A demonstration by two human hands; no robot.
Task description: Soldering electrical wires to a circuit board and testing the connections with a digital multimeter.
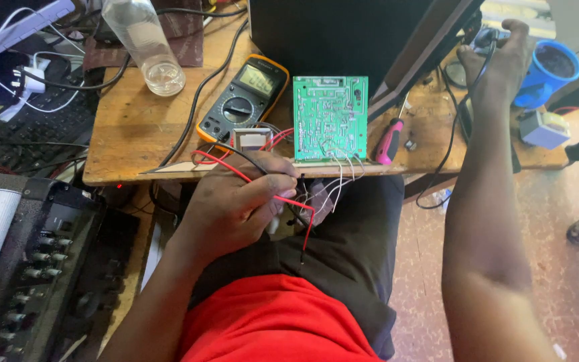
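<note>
My left hand (236, 204) is closed around red and black probe leads (301, 204) just below the front edge of the wooden table (135, 134). A green circuit board (330, 118) lies on the table with thin white wires hanging off its near edge beside that hand. A yellow-cased multimeter (244, 97) sits left of the board, with a small transformer (252, 139) in front of it. My right hand (497, 57) reaches to the far right of the table and grips a dark object with a black cable; I cannot tell what the object is.
A pink-handled screwdriver (389, 141) lies right of the board. A clear plastic bottle (147, 41) stands at the back left. A black box (343, 33) fills the back. A blue cup (547, 70) sits at the far right. An audio mixer with knobs (41, 261) is at lower left.
</note>
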